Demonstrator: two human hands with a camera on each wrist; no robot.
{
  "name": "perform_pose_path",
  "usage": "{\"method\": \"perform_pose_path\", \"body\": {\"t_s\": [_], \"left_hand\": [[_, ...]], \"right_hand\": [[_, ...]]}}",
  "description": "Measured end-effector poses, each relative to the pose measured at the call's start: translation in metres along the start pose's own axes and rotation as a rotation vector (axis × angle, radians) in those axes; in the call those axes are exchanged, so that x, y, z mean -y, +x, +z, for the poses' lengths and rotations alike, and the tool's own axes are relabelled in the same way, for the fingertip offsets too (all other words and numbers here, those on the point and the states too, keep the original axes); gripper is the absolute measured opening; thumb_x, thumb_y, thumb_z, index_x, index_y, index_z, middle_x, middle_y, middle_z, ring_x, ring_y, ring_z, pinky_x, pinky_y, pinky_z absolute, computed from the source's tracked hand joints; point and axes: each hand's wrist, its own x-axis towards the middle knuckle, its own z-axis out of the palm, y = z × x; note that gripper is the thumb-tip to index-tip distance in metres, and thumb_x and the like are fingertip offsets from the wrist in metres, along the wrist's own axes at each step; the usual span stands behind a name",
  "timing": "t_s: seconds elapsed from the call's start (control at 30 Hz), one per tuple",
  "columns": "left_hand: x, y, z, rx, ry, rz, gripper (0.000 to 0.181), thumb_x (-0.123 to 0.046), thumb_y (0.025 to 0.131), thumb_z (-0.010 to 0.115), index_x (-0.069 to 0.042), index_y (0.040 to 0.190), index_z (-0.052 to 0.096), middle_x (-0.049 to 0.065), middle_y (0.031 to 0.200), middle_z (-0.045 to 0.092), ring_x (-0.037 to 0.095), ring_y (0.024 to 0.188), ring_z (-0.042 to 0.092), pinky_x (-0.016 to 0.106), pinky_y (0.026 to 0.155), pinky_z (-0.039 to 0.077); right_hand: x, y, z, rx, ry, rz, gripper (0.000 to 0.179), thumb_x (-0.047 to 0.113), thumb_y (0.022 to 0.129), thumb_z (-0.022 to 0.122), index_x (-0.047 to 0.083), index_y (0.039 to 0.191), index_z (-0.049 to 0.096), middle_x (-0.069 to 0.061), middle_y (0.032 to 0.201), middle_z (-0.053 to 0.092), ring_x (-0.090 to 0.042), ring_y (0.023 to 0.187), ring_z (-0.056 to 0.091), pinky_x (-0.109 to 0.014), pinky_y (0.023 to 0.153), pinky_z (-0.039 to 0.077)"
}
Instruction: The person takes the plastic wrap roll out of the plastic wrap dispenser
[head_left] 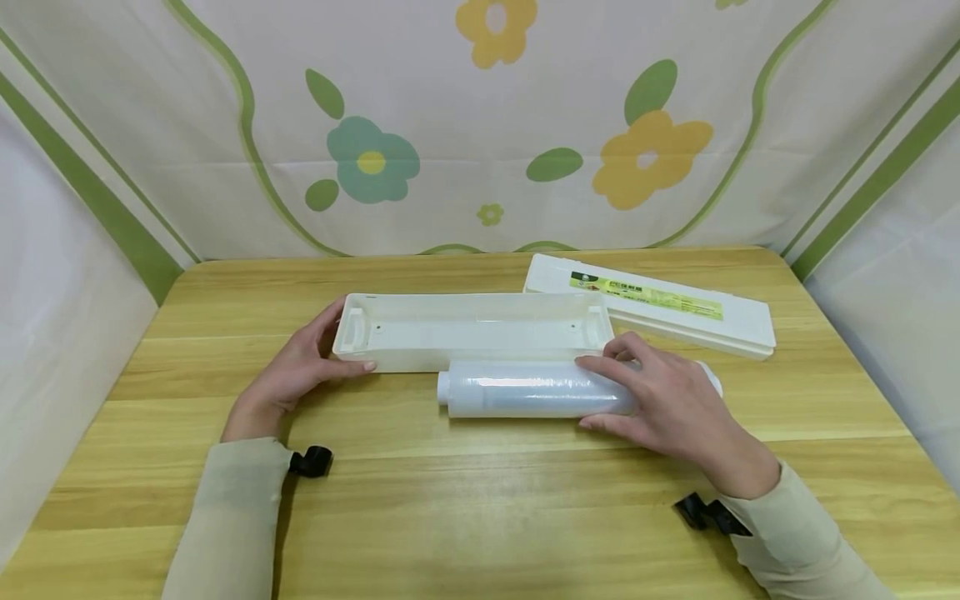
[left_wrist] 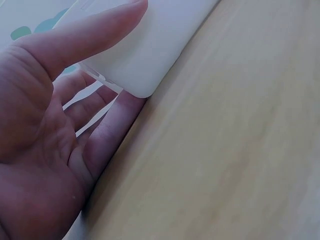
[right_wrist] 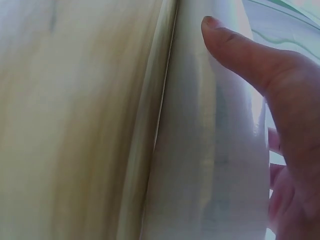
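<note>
A long white plastic box (head_left: 472, 362), its top uncovered, sits on the table. My left hand (head_left: 300, 362) grips its left end, the thumb along the front wall and the fingers behind the end; the left wrist view shows the thumb over the white wall (left_wrist: 145, 60). Just in front of the box lies a roll of cling film (head_left: 525, 390), parallel to it. My right hand (head_left: 663, 400) holds the roll near its right end, thumb on the near side and fingers over the far side. In the right wrist view the thumb presses the shiny roll (right_wrist: 210, 150).
A white lid (head_left: 675, 321) with a green and yellow label (head_left: 648, 293) lies slanted behind the box at the right. The wooden table (head_left: 480, 517) ends at a flower-patterned cloth (head_left: 480, 167) at the back.
</note>
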Motion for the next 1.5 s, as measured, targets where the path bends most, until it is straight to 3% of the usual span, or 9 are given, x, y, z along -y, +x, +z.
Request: {"method": "perform_pose_path", "body": {"t_s": [0.23,0.43,0.63,1.5], "left_hand": [[-0.0006,0.0000,-0.0009,0.009,0.003,-0.003,0.107,-0.008,0.087,0.091,-0.032,0.171,0.030,0.011,0.156,0.047,0.027,0.128,0.051,0.021,0.098,0.052],[0.0010,0.0011,-0.0007,0.012,0.005,0.002,0.107,-0.008,0.087,0.091,-0.031,0.171,0.029,0.011,0.157,0.047,0.027,0.129,0.051,0.020,0.099,0.052],[0.0021,0.0008,-0.0007,0.013,0.004,0.003,0.107,-0.008,0.087,0.091,-0.033,0.170,0.030,0.011,0.156,0.048,0.027,0.129,0.052,0.021,0.099,0.052],[0.0017,0.0013,-0.0008,0.009,0.022,-0.015,0.106,-0.012,0.086,0.092,-0.036,0.170,0.031,0.010,0.154,0.048,0.028,0.129,0.050,0.023,0.098,0.052]], "right_hand": [[0.0017,0.0023,-0.0016,0.025,0.014,0.070,0.082,0.060,0.067,0.097,0.025,0.136,0.071,-0.005,0.122,0.062,-0.015,0.072,0.059,-0.028,0.057,0.044],[0.0020,0.0031,-0.0021,0.026,0.027,0.074,0.090,0.058,0.066,0.099,0.021,0.142,0.067,-0.009,0.136,0.060,-0.020,0.082,0.068,-0.030,0.057,0.048],[0.0018,0.0021,-0.0021,0.034,0.020,0.069,0.084,0.059,0.067,0.098,0.022,0.138,0.069,-0.004,0.128,0.064,-0.022,0.088,0.069,-0.035,0.062,0.051],[0.0028,0.0013,-0.0016,0.055,0.028,0.086,0.086,0.057,0.067,0.099,0.022,0.139,0.068,-0.004,0.128,0.063,-0.023,0.087,0.068,-0.038,0.066,0.053]]}}
